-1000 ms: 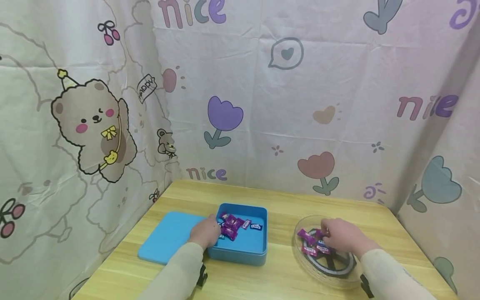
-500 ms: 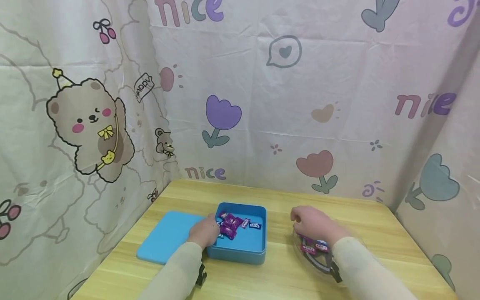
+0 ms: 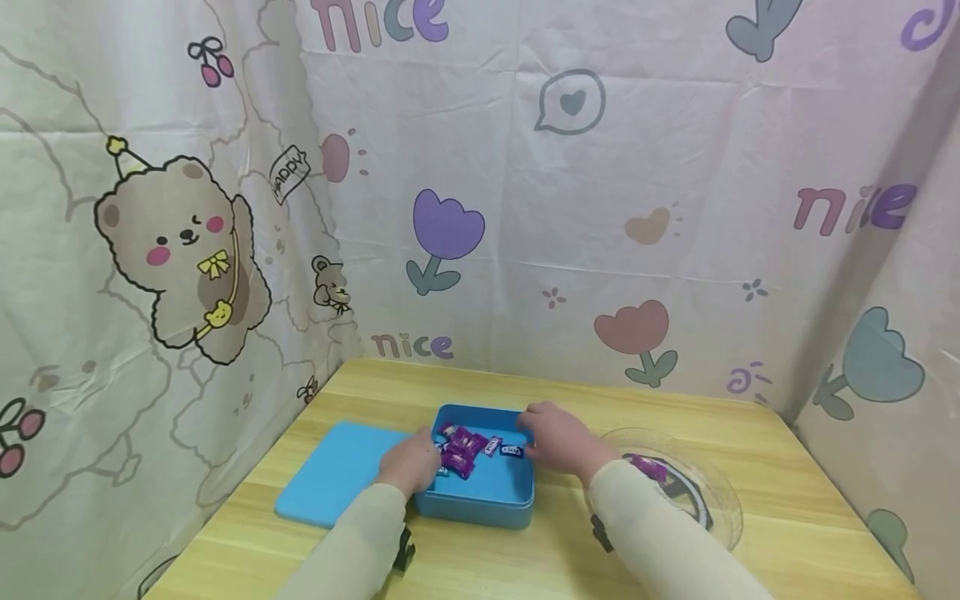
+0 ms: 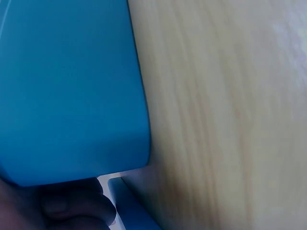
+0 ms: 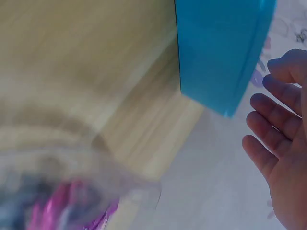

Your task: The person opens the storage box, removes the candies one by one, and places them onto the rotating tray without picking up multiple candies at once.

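A blue rectangular box (image 3: pixel 474 510) stands on the table, holding several wrapped candies (image 3: pixel 461 450), mostly purple. My left hand (image 3: pixel 410 462) grips the left wall of the box, its fingers (image 4: pixel 79 208) curled against the outside in the left wrist view. My right hand (image 3: pixel 566 439) is at the right rim of the box. In the right wrist view, its fingers (image 5: pixel 271 129) are loosely bent beside the outer wall, with nothing visible in the palm. Whether they touch the box I cannot tell.
A clear round bowl (image 3: pixel 731 508) stands at the right, partly behind my right sleeve; a purple candy (image 3: pixel 648 467) shows in it. The flat blue lid (image 3: pixel 337 471) lies left of the box. A printed curtain (image 3: pixel 517 167) hangs behind the wooden table (image 3: pixel 600 400).
My right hand has moved left from the bowl to the right rim of the box. The left hand stays on the box, and the candies inside look the same.
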Tool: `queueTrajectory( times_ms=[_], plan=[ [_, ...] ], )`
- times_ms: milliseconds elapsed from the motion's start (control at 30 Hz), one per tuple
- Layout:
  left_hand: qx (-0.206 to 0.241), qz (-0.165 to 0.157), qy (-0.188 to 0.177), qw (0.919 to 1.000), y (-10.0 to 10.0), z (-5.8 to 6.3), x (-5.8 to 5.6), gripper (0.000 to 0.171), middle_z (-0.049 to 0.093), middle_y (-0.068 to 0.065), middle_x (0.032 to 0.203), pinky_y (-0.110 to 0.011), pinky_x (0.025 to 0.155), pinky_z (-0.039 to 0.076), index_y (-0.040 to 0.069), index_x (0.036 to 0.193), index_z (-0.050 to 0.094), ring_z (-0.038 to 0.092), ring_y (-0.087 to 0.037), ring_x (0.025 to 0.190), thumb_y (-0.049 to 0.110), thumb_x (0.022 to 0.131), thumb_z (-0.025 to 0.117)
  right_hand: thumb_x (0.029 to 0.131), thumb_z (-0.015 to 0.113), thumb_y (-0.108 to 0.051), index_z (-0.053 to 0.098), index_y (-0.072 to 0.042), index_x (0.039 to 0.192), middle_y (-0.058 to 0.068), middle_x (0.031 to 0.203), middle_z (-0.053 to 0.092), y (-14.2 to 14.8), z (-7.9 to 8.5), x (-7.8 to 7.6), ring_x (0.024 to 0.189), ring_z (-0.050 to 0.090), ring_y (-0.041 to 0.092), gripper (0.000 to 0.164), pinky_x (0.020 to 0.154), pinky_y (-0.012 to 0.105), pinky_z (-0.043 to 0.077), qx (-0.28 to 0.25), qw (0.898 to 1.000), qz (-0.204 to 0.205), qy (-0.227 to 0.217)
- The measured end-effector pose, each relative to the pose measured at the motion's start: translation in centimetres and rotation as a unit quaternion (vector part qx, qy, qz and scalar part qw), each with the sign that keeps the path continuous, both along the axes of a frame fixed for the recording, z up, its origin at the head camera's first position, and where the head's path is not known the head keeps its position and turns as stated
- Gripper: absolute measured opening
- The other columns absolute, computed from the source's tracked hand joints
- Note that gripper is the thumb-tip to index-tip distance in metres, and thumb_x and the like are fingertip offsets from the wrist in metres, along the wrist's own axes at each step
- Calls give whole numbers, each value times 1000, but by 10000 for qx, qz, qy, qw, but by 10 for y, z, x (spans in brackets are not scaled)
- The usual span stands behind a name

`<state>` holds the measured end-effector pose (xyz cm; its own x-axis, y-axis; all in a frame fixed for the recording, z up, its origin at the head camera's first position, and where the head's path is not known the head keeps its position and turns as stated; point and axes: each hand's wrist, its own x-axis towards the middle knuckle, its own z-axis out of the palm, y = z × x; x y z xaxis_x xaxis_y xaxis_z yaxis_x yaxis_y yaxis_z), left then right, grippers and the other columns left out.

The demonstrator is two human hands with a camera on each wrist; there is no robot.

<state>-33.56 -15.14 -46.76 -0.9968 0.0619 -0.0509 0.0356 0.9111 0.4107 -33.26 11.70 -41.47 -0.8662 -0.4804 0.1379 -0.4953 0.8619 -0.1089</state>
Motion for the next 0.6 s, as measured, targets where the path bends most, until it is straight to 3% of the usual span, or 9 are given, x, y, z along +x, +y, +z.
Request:
queueTrajectory(
  times_ms=[167,333,600],
  plan=[
    [16,8,31,10000,0,0,0,54,59,-25,136,-62,94,48,-8,148,41,57,-44,121,16,101,45,91,74,-23,73,-14,118,2,109,67,-21,-5,-2,105,60,24,28,90,42,55,256,9995,89,-132],
    [42,22,20,10000,0,1,2,54,59,-25,136,-62,94,49,-8,149,41,57,-44,121,16,100,45,91,74,-20,74,-15,115,-1,99,68,-34,-13,-5,94,63,20,25,87,40,57,464,9987,23,-202],
    [26,-6,58,10000,0,1,2,53,60,-25,135,-62,91,50,-8,148,42,59,-43,119,16,100,47,94,72,-26,77,-15,112,0,99,71,-45,-25,-9,90,61,19,22,87,37,55,1435,9893,-81,257]
  ],
)
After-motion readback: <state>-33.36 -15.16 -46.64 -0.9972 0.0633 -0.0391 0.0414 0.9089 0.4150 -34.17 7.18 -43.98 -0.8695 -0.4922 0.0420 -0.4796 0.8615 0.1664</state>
